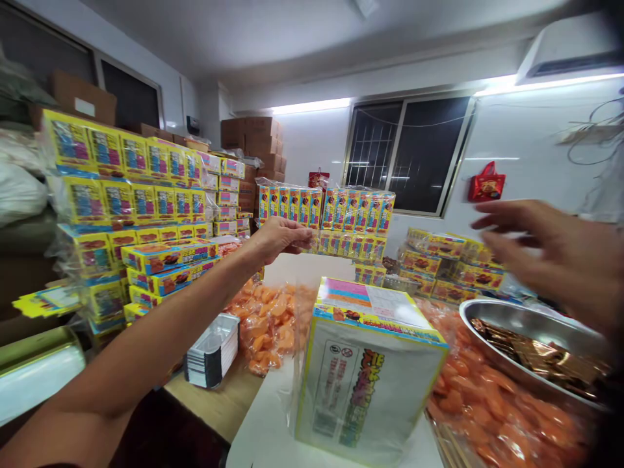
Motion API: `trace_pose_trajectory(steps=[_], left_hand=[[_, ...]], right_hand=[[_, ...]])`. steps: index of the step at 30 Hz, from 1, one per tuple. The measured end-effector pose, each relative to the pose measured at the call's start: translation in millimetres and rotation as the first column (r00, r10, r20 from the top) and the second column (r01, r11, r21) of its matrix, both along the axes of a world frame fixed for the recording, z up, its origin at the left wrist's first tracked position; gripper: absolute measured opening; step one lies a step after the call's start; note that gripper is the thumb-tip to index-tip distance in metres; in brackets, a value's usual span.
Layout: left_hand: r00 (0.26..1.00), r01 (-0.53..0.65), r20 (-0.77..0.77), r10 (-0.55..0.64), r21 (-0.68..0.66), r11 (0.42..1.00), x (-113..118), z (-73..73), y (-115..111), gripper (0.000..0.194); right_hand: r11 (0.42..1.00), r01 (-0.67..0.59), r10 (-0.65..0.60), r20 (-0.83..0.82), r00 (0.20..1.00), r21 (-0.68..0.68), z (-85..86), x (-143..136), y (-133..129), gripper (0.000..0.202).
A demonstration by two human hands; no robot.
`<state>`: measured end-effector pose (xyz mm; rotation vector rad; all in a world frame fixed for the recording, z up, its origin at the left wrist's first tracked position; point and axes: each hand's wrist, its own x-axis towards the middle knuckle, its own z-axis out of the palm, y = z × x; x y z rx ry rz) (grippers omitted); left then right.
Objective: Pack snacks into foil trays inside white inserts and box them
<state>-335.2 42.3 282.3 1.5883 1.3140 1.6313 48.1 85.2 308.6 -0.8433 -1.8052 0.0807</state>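
My left hand (pixel 285 237) is stretched forward above the table, thumb and fingertips pinched together; what they hold, if anything, I cannot make out. Over on the right, my right hand (pixel 541 240) is raised in the air, slightly blurred, its fingers apart and nothing in them. Between and below the hands stands a block of yellow, blue and white printed boxes (pixel 370 370). Clear plastic film shows along its left side. The block rests on a white board (pixel 266 422) and neither hand touches it.
Orange wrapped pieces (pixel 268 325) lie behind and beside the block. A metal bowl (pixel 468 315) with brown-gold packets stands at right. Stacked clear trays (pixel 212 351) sit at left. Tall stacks of wrapped boxes (pixel 131 153) rise at left, with more boxes (pixel 358 211) at the back.
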Motion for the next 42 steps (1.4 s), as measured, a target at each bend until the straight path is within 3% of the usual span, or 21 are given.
trace_pose_trajectory(steps=[1, 2, 4, 9, 13, 18, 21, 24, 28, 31, 33, 35, 38, 40, 42], left_hand=[[1.0, 0.016, 0.019, -0.016, 0.005, 1.0, 1.1, -0.4, -0.1, 0.017], [0.999, 0.032, 0.037, -0.032, 0.009, 0.999, 2.3, -0.7, -0.4, 0.016], [0.995, 0.063, 0.082, -0.063, 0.003, 0.998, 4.1, -1.1, -1.5, 0.015], [0.982, 0.117, 0.152, -0.11, -0.037, 0.992, 2.8, -2.1, -4.8, 0.016], [0.984, 0.125, 0.128, -0.12, -0.03, 0.992, -2.0, -4.0, -5.8, 0.019], [0.986, 0.125, 0.109, -0.124, 0.004, 0.992, -9.2, -6.2, -7.9, 0.009], [0.994, 0.072, 0.08, -0.073, 0.014, 0.997, -11.9, -8.0, -9.2, 0.011], [0.995, 0.022, 0.095, -0.024, 0.022, 1.0, -11.0, -10.2, -8.8, 0.013], [0.993, -0.011, 0.122, 0.004, 0.061, 0.998, -4.1, -13.2, -4.6, 0.015], [0.987, -0.043, 0.162, 0.024, 0.115, 0.992, 0.9, -16.3, 0.5, 0.016], [0.979, -0.08, 0.199, 0.051, 0.144, 0.986, 2.2, -18.4, 3.6, 0.018], [0.973, -0.112, 0.217, 0.076, 0.155, 0.982, 2.2, -19.8, 5.5, 0.02], [0.976, -0.119, 0.201, 0.087, 0.157, 0.98, 3.3, -18.7, 5.6, 0.016], [0.981, -0.114, 0.173, 0.087, 0.153, 0.982, 6.3, -16.2, 4.9, 0.011], [0.982, -0.115, 0.164, 0.089, 0.154, 0.981, 10.5, -13.6, 4.2, 0.01]], right_hand=[[0.984, 0.017, -0.057, 0.22, 0.974, 0.18, -4.8, -20.6, -6.6, 0.052], [0.929, 0.017, -0.151, 0.338, 0.929, 0.369, -9.1, -42.1, -10.5, 0.053], [0.839, -0.033, -0.286, 0.493, 0.822, 0.543, -14.8, -82.7, -8.5, 0.054], [0.799, -0.058, -0.392, 0.592, 0.704, 0.598, -10.9, -141.5, 27.6, 0.041], [0.774, -0.109, -0.403, 0.619, 0.674, 0.623, -4.7, -157.8, 44.4, 0.018], [0.73, -0.16, -0.391, 0.598, 0.7, 0.665, -2.5, -163.6, 52.6, 0.026], [0.774, -0.209, -0.304, 0.639, 0.707, 0.598, 1.4, -162.7, 58.7, 0.028], [0.87, -0.185, -0.188, 0.654, 0.733, 0.457, 8.3, -162.3, 60.8, 0.028], [0.982, -0.15, 0.049, 0.602, 0.797, 0.119, 17.1, -164.0, 58.4, 0.025], [0.948, -0.248, 0.309, 0.381, 0.872, -0.201, 21.8, -161.1, 61.7, 0.019], [0.895, -0.348, 0.403, 0.172, 0.899, -0.278, 26.5, -153.4, 66.5, 0.028], [0.882, -0.388, 0.424, 0.091, 0.901, -0.267, 33.8, -142.0, 69.3, 0.035], [0.941, -0.278, 0.32, 0.249, 0.914, -0.192, 44.6, -128.8, 62.4, 0.022], [0.982, -0.187, 0.178, 0.433, 0.884, -0.022, 45.2, -130.2, 49.9, 0.026], [0.966, -0.166, 0.021, 0.575, 0.818, 0.201, 37.1, -140.2, 34.4, 0.037]])
